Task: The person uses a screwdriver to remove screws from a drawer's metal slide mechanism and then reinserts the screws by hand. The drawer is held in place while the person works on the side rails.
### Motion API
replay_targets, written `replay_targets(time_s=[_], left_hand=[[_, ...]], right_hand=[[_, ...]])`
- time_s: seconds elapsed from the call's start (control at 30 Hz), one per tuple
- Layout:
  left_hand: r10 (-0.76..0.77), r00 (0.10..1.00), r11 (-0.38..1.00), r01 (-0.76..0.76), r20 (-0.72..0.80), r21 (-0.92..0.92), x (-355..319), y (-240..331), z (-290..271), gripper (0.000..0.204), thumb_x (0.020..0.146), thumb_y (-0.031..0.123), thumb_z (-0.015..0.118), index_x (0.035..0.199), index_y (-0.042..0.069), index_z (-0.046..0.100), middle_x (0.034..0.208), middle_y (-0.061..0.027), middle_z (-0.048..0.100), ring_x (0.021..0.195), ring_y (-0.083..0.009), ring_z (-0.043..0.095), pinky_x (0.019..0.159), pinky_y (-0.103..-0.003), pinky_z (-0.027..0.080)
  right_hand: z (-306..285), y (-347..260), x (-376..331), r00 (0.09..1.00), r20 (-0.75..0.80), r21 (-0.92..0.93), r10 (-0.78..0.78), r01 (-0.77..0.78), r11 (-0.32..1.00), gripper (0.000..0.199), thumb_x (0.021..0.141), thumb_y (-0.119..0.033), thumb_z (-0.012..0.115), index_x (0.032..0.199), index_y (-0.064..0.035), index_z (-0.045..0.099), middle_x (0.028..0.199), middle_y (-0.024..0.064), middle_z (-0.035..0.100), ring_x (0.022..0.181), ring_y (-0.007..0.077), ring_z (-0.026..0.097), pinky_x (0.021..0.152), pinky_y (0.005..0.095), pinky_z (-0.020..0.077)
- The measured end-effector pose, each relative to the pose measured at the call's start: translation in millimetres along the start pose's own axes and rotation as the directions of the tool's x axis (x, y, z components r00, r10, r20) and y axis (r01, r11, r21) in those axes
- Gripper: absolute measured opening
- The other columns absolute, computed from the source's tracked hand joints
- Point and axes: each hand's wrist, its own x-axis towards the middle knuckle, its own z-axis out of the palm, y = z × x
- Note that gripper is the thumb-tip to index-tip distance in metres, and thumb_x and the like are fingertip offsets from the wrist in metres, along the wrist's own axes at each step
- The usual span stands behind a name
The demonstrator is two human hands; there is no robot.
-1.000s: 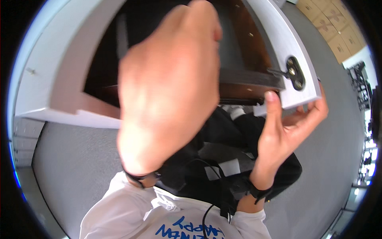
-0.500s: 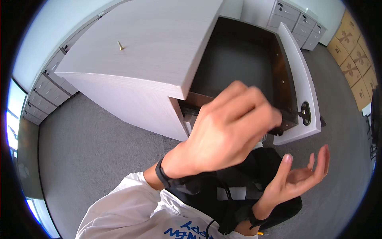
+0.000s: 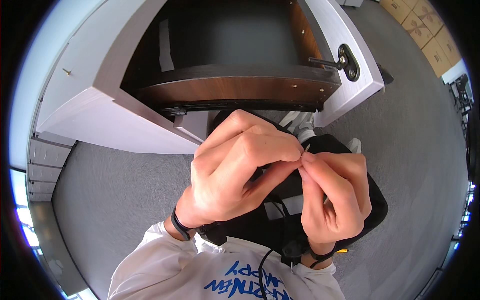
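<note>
My left hand (image 3: 240,167) and my right hand (image 3: 335,195) meet fingertip to fingertip in front of the drawer. A small screw (image 3: 307,148) sticks up from between their pinched thumbs and fingers; most of it is hidden. Both hands are closed. Just beyond them, an open drawer (image 3: 235,89) with brown wood-grain sides juts from a pale cabinet (image 3: 120,122). On the inside of its pale front panel (image 3: 367,65) is a black lock fitting (image 3: 348,62) with a rod. A brass-coloured screw (image 3: 67,72) stands on the cabinet top.
A pale strip (image 3: 165,45) lies inside the drawer. My legs (image 3: 372,192) in black are beneath my hands, over grey carpet (image 3: 115,200). Drawer cabinets (image 3: 47,160) line the left wall. Cardboard boxes (image 3: 425,30) are stacked at the far right.
My right hand, open before, has come up and left to pinch at my left fingertips, where a screw now shows. My view has shifted closer over the drawer.
</note>
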Motion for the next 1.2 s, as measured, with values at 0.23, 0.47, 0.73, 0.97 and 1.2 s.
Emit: replay_targets(time_s=[0.23,0.47,0.73,0.97,1.2], left_hand=[[0.013,0.995,0.993,-0.024,0.098,0.113,5,2,-7,0.037,0.061,-0.010,0.080,0.091,0.004,0.063,0.087,-0.0078,0.069,0.077,-0.0246,0.062,0.066,-0.031,0.052],[-0.091,0.981,0.993,0.077,0.172,0.086,5,4,-12,0.035,0.062,-0.011,0.079,0.090,0.003,0.064,0.087,-0.0068,0.068,0.078,-0.0249,0.062,0.067,-0.032,0.052],[-0.203,0.960,0.979,0.191,0.193,0.075,1,7,-7,0.033,0.066,-0.013,0.078,0.092,0.003,0.067,0.088,-0.0084,0.070,0.081,-0.0234,0.065,0.068,-0.031,0.052],[-0.233,0.956,0.969,0.211,0.179,0.130,-2,9,-3,0.033,0.067,-0.016,0.076,0.092,0.003,0.067,0.089,-0.0100,0.072,0.080,-0.0224,0.067,0.069,-0.030,0.053],[-0.262,0.950,0.965,0.252,0.171,0.079,-2,11,0,0.032,0.068,-0.016,0.077,0.091,0.003,0.065,0.094,-0.0122,0.073,0.083,-0.0222,0.069,0.071,-0.030,0.054]], right_hand=[[-3,7,7,0.991,0.101,0.074,0.087,-0.095,0.993,0.028,0.070,0.011,0.077,0.095,0.0002,0.072,0.087,0.0099,0.069,0.072,0.0204,0.063,0.060,0.0274,0.0483],[-2,9,10,0.988,0.147,0.030,0.041,-0.045,0.999,0.028,0.070,0.014,0.075,0.095,0.0010,0.070,0.086,0.0100,0.068,0.072,0.0224,0.064,0.061,0.0286,0.0494],[-4,11,3,0.981,0.157,0.037,0.114,-0.121,0.992,0.028,0.070,0.014,0.074,0.094,0.0000,0.069,0.086,0.0091,0.067,0.073,0.0234,0.063,0.062,0.0292,0.0489],[-3,14,2,0.970,0.164,0.065,0.178,-0.191,0.979,0.027,0.070,0.013,0.074,0.092,-0.0009,0.068,0.085,0.0092,0.067,0.072,0.0237,0.062,0.062,0.0301,0.0489],[-5,18,5,0.981,0.117,0.072,0.154,-0.163,0.984,0.023,0.071,0.014,0.074,0.089,0.0000,0.068,0.085,0.0100,0.066,0.071,0.0227,0.062,0.061,0.0292,0.0476]])
